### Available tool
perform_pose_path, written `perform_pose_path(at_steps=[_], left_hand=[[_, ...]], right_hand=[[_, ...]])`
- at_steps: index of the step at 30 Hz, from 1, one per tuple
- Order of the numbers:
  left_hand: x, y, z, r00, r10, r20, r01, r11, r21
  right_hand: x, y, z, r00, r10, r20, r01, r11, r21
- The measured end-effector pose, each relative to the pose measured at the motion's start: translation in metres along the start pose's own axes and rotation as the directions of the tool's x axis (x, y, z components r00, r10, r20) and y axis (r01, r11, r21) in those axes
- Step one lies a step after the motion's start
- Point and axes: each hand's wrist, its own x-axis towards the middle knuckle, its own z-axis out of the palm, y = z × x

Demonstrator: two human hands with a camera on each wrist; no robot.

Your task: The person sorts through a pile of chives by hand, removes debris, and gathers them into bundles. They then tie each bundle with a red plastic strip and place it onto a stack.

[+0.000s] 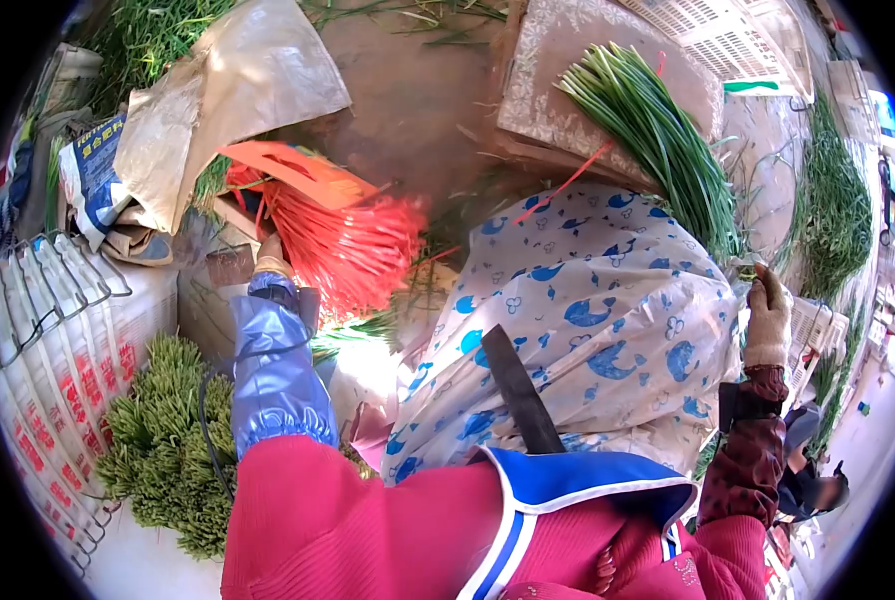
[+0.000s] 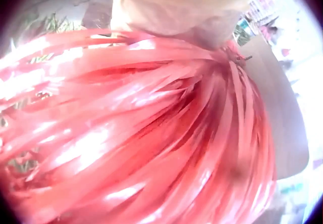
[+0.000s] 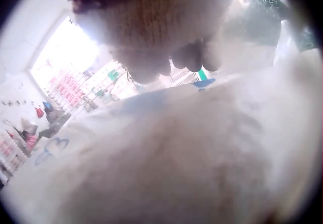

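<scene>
My gloved left hand point(image 1: 272, 258) is at the near left edge of a thick bundle of red plastic strips point(image 1: 342, 245). Most of its fingers are hidden; whether they grip a strip I cannot tell. In the left wrist view the pale glove point(image 2: 176, 7) lies right against the gathered end of the strips point(image 2: 166, 123). My right hand point(image 1: 767, 315), in a light glove with dark fingertips, is beside the lower end of a bunch of long green stalks point(image 1: 657, 150). Its loosely bent fingers point(image 3: 144, 70) hang over white cloth in the right wrist view.
A white sheet with blue whales point(image 1: 577, 310) covers the lap, with a dark strap point(image 1: 522, 390) across it. The green bunch lies on a patterned board point(image 1: 557, 80); a red strip point(image 1: 592, 160) runs out beneath it. Cut stalk bundles point(image 1: 167, 440) stand at left beside a wire rack point(image 1: 57, 340).
</scene>
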Motion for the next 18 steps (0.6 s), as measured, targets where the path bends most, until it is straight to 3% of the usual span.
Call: perform_pose_path(at_steps=[1,2,3,5,6,8,9,12,16,18], left_hand=[[0.008,0.005,0.010,0.999,-0.032,0.016,0.034,0.995,-0.099],[0.015,0.012,0.019,0.997,-0.062,0.038,0.069,0.975,-0.212],[0.034,0.016,0.025,0.988,-0.122,0.092,0.149,0.893,-0.424],[0.075,0.032,0.041,0.957,-0.164,0.238,0.289,0.516,-0.806],[0.090,0.040,0.048,0.943,-0.144,0.301,0.330,0.286,-0.900],[0.121,0.052,0.057,0.935,-0.110,0.337,0.346,0.077,-0.935],[0.156,0.048,0.064,0.923,-0.208,0.323,0.361,0.182,-0.915],[0.154,0.078,0.049,0.937,-0.286,0.199,0.295,0.351,-0.889],[0.168,0.106,0.021,0.965,-0.262,0.032,0.194,0.621,-0.760],[0.175,0.106,0.005,0.972,-0.231,-0.052,0.147,0.761,-0.632]], right_hand=[[-0.001,-0.001,0.004,1.000,-0.022,-0.021,0.023,0.999,0.023],[-0.001,-0.002,0.004,0.998,-0.065,0.002,0.065,0.995,-0.075],[0.000,0.005,0.006,0.999,-0.032,0.019,0.033,0.999,-0.022],[0.001,0.022,0.007,1.000,-0.027,-0.008,0.026,0.999,-0.026],[-0.001,0.023,0.009,0.998,-0.051,-0.036,0.048,0.996,-0.076],[-0.006,0.022,0.010,0.999,-0.005,-0.044,0.004,1.000,-0.020],[-0.009,0.015,0.010,0.999,0.011,-0.041,-0.011,1.000,-0.014],[-0.017,0.003,0.007,0.997,0.053,-0.048,-0.054,0.998,-0.020],[-0.025,0.009,0.003,0.993,0.100,-0.056,-0.097,0.994,0.041],[-0.025,0.032,0.000,0.996,0.056,-0.073,-0.051,0.997,0.063]])
